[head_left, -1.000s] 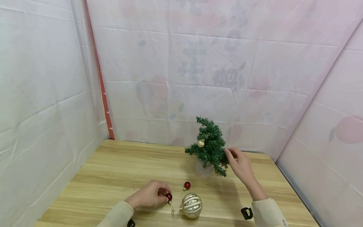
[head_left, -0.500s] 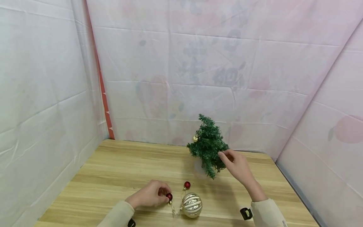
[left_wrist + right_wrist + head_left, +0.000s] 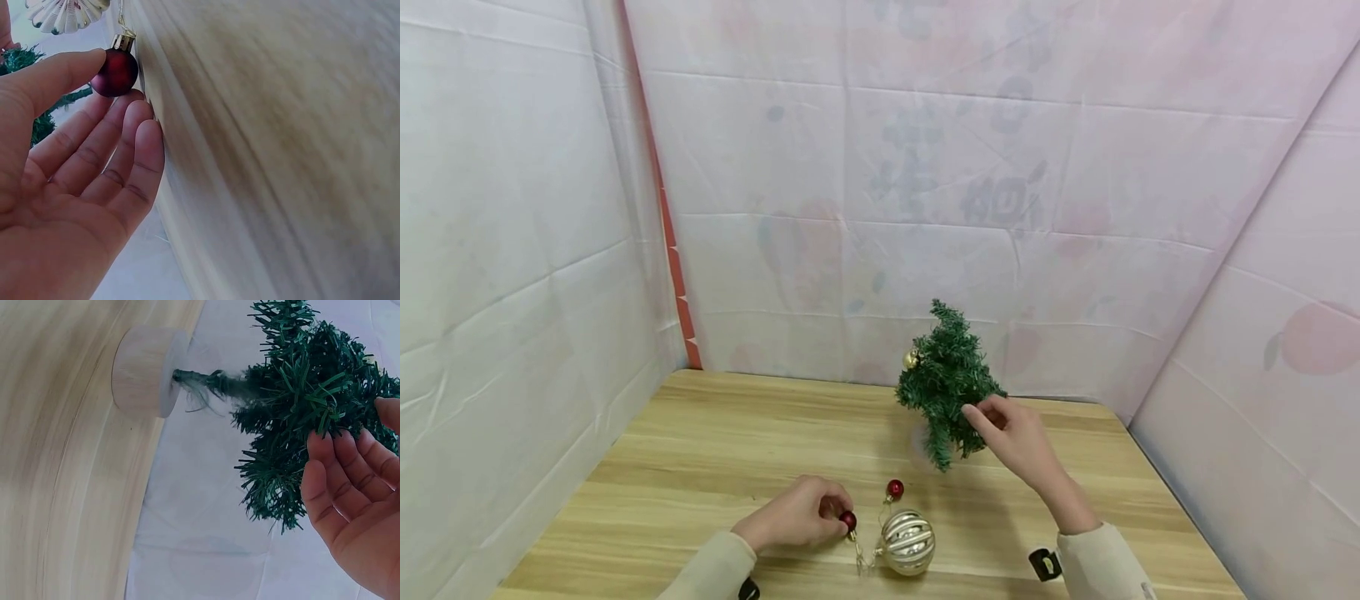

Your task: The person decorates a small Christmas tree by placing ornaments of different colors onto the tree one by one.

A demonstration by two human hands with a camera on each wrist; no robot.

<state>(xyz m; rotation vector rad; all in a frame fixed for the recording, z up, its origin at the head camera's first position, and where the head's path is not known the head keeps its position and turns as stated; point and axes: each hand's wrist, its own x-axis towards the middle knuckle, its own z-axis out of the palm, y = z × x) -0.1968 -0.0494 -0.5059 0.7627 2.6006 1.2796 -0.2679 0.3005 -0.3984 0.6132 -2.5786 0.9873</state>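
Observation:
My left hand (image 3: 801, 512) pinches a small dark red Christmas ball (image 3: 115, 72) with a gold cap between thumb and fingertips, low over the tabletop. Its cord runs toward a large silver-gold ribbed ball (image 3: 907, 542). A second small red ball (image 3: 895, 489) lies just behind that one. At the back stands a small green artificial Christmas tree (image 3: 947, 367) on a round pale wooden base (image 3: 140, 372). My right hand (image 3: 1018, 437) pinches a branch on the tree's right side, though foliage partly hides the grip. A little gold ball (image 3: 911, 359) hangs on the tree's left side.
The wooden table (image 3: 722, 442) ends at a pale fabric backdrop (image 3: 760, 275), with more fabric along both sides. Black straps (image 3: 1045, 564) show near the cuffs.
The tree has turned, its gold ball shifting left and slightly up. My right hand has moved a little left with the branch. The left hand stays where it was, with the red ball.

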